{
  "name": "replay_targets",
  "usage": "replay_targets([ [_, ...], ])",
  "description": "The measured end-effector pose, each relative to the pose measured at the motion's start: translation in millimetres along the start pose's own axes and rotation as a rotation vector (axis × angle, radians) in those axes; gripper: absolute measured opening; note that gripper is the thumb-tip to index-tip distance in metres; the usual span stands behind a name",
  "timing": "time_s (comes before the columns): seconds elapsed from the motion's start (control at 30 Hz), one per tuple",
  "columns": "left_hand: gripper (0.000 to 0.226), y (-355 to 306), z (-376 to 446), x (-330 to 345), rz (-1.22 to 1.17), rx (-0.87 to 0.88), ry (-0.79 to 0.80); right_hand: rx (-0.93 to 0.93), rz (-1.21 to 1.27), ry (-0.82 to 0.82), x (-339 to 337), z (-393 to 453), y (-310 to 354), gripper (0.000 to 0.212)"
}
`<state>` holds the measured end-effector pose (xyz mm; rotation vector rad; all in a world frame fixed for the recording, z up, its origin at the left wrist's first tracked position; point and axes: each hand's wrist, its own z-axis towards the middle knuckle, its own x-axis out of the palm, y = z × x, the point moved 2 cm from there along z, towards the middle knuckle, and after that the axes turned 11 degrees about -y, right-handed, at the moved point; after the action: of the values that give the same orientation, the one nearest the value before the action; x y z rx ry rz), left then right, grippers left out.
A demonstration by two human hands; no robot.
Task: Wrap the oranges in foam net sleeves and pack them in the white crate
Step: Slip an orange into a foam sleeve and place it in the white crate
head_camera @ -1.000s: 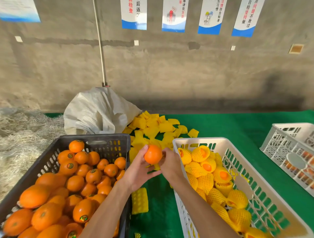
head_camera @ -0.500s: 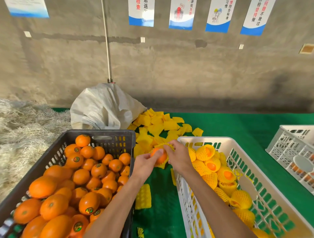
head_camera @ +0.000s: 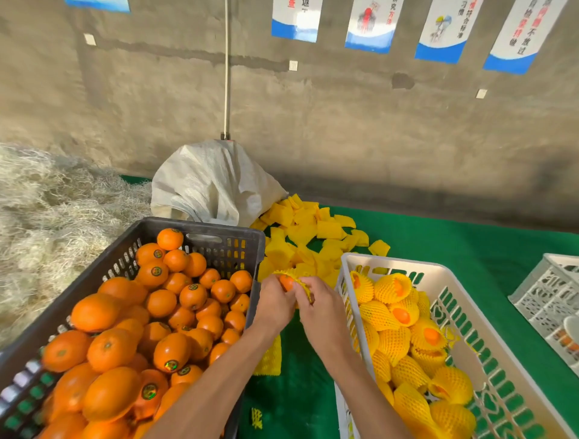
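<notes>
Since one second ago, the bare orange (head_camera: 287, 282) has been partly covered by a yellow foam net sleeve (head_camera: 299, 279). Head view: the orange is gripped by the left hand (head_camera: 275, 305) while the sleeve is pinched by the right hand (head_camera: 322, 308), between the black crate (head_camera: 219, 243) and the white crate (head_camera: 388, 264), above the green tabletop (head_camera: 470, 250).

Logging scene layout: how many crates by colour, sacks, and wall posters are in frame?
Dark crate with bare oranges: 1
White crates: 2, the packing crate and another at the right edge
White woven sack: 1
Blue-and-white wall posters, cut by the top edge: 5, four at right and one at top left
Total: 9
</notes>
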<state>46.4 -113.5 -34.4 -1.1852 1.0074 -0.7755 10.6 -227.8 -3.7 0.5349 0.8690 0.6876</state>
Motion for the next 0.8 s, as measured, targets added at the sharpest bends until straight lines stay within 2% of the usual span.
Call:
replay_targets([
  [0.1, 0.030, -4, -3, -2, -0.144, -0.065, 0.038, 0.033, 0.104, 0.014, -5, -2, 2, 0.029],
  [0.17, 0.011, -6, -2, -4, -0.232, -0.062, 0.117, 0.078, 0.126, -0.050, -9, -3, -2, 0.034],
  [0.23, 0.028, -14, -4, -7, -0.352, -0.139, 0.217, 0.235, 0.082, -0.095, -11, -4, -11, 0.045],
  [0.3, 0.035, -19, -7, -8, -0.486, -0.206, 0.339, 0.423, 0.040, 0.023, -8, -3, -21, 0.057],
  [0.37, 0.036, -23, -10, -9, -0.536, -0.232, 0.422, 0.587, 0.213, 0.150, -4, -4, -25, 0.066],
  [0.43, 0.037, -22, -12, -8, -0.516, -0.213, 0.489, 0.641, 0.354, 0.174, -3, -3, -25, 0.064],
  [0.57, 0.039, -21, -20, -1, -0.362, -0.126, 0.629, 0.766, 0.548, 0.165, -15, -2, -33, 0.046],
  [0.7, 0.029, -23, -23, -3, -0.283, -0.162, 0.647, 0.907, 0.763, 0.050, -41, 1, -48, 0.042],
  [0.8, 0.031, -24, -23, -5, -0.244, -0.103, 0.630, 0.976, 0.845, -0.201, -54, 1, -56, 0.052],
])
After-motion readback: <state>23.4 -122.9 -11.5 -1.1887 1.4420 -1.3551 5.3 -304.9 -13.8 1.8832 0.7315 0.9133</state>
